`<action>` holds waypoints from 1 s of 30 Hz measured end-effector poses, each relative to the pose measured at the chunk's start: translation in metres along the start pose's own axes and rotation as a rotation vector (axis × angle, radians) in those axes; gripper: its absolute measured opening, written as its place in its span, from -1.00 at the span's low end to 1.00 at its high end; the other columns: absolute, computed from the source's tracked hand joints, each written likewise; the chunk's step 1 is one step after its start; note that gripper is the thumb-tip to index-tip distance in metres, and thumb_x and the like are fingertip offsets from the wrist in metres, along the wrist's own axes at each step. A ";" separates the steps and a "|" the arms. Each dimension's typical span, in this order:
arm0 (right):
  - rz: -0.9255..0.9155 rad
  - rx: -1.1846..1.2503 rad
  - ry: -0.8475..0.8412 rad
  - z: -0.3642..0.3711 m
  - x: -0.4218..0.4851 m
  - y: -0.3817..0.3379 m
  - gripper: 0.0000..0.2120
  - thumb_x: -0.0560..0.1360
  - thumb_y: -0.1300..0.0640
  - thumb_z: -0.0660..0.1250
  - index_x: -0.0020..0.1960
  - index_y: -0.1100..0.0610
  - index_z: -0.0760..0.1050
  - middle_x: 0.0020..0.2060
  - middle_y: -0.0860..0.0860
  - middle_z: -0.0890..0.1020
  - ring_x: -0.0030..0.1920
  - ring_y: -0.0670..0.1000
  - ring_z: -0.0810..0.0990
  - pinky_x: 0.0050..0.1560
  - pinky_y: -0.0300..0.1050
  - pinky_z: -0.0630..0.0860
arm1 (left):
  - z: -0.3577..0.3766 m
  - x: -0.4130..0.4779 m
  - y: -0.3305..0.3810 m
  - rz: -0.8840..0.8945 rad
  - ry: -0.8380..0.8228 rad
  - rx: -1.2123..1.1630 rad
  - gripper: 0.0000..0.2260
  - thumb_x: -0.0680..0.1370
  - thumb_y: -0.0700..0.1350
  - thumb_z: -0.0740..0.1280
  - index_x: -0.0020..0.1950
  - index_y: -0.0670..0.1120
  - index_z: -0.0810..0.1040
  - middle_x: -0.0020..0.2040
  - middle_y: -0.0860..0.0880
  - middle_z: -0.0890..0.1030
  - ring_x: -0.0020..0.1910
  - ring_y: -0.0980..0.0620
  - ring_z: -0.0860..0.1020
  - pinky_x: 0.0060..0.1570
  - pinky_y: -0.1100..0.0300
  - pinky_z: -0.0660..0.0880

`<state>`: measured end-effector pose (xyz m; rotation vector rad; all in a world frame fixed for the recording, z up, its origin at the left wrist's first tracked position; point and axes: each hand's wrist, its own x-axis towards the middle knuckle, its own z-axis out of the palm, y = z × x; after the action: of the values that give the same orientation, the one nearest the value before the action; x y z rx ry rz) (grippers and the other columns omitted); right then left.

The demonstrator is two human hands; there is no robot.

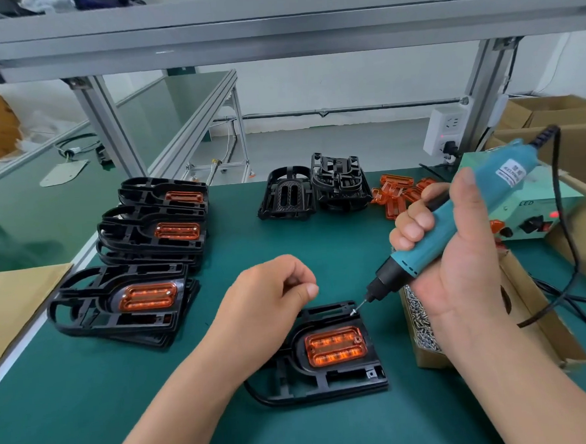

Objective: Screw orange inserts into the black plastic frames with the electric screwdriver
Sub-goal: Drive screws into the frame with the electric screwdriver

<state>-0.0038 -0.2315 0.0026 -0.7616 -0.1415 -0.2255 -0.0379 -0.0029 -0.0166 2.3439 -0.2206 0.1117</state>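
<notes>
A black plastic frame [328, 381] lies on the green mat in front of me with an orange insert [335, 345] seated in it. My right hand [458, 263] grips the blue electric screwdriver [455, 212], tilted down to the left. Its bit carries a small screw [353, 311] just above the frame's far edge. My left hand [265, 295] hovers over the frame's left side with fingers curled and thumb against the forefinger; whether it holds anything cannot be seen.
Stacks of frames with inserts [145, 299] stand at the left. Bare black frames [313, 189] and loose orange inserts [399, 191] lie at the back. A cardboard box of screws [424, 323] sits by my right wrist. A power unit [531, 207] and cable [567, 239] are at the right.
</notes>
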 end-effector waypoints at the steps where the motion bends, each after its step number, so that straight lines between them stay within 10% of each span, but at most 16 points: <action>1: 0.005 -0.031 -0.023 0.000 0.000 0.001 -0.67 0.63 -0.20 0.37 -0.10 0.05 0.53 -0.36 -0.04 0.45 -0.39 -0.06 0.44 -0.34 -0.21 0.44 | 0.001 -0.001 0.002 0.032 -0.019 0.048 -0.92 0.59 0.04 0.41 -0.08 0.21 0.56 -0.09 0.26 0.62 -0.07 0.22 0.56 -0.10 0.19 0.50; 30: 0.129 -0.301 -0.367 0.018 -0.014 0.003 -0.47 0.39 -0.31 0.59 -0.04 0.12 0.53 -0.39 0.06 0.42 -0.43 0.03 0.42 -0.38 -0.14 0.40 | 0.021 -0.003 0.010 0.188 -0.219 0.243 -0.92 0.56 -0.04 0.47 -0.07 0.06 0.59 0.04 0.16 0.52 0.06 0.18 0.45 0.09 0.11 0.49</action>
<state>-0.0175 -0.2147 0.0101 -1.1042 -0.4115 0.0199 -0.0429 -0.0245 -0.0249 2.5729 -0.5644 -0.0299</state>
